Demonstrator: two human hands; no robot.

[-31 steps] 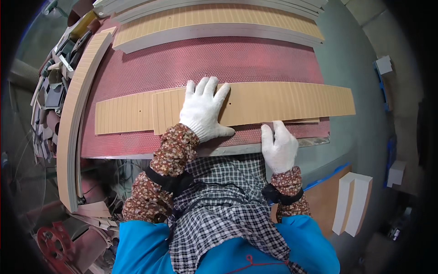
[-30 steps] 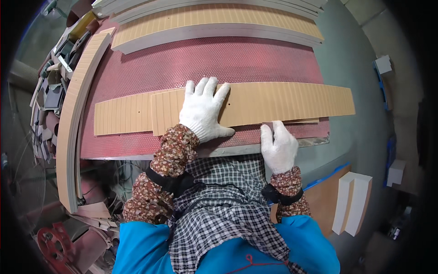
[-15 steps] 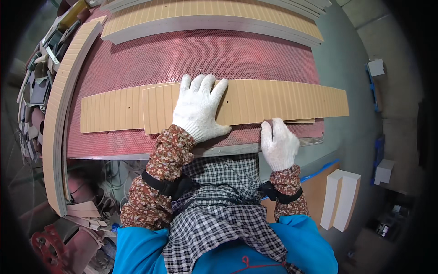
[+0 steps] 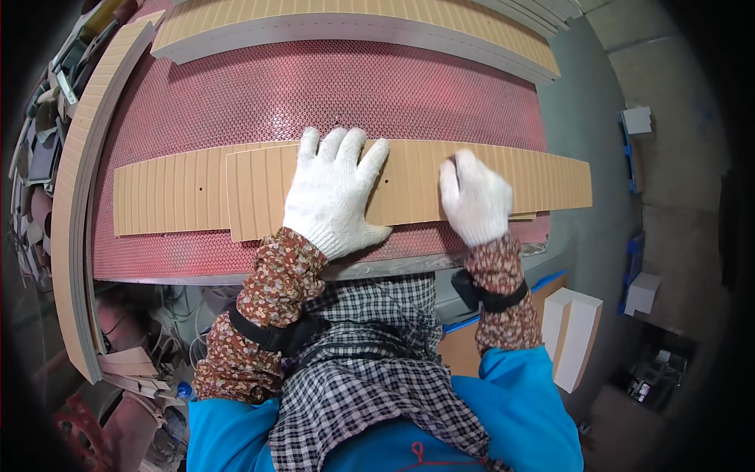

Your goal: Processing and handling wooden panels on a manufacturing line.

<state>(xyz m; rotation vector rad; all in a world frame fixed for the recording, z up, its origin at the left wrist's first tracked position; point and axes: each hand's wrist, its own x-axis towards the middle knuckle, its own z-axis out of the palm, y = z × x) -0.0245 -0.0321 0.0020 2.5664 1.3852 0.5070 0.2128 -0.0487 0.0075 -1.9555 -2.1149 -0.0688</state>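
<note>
My left hand (image 4: 329,197), in a white knit glove, lies flat with its fingers spread on a long tan grooved board (image 4: 421,169). This board has a small hole and overlaps a second tan grooved board (image 4: 169,193) that shows at the left. My right hand (image 4: 476,198), gloved too, is closed over the right half of the upper board. A small dark edge shows at its fingertips, but I cannot make out what it holds. Both boards rest on a red perforated mat (image 4: 314,90) on the table.
Stacked tan boards with pale edges (image 4: 362,23) lie across the far side. Another stack (image 4: 90,173) runs along the left edge. Scrap pieces (image 4: 39,149) are heaped beyond it. White blocks (image 4: 570,338) stand at the lower right.
My right hand has moved from the board's near edge up onto its face. The left hand stays flat on the board. The whole view has shifted slightly.
</note>
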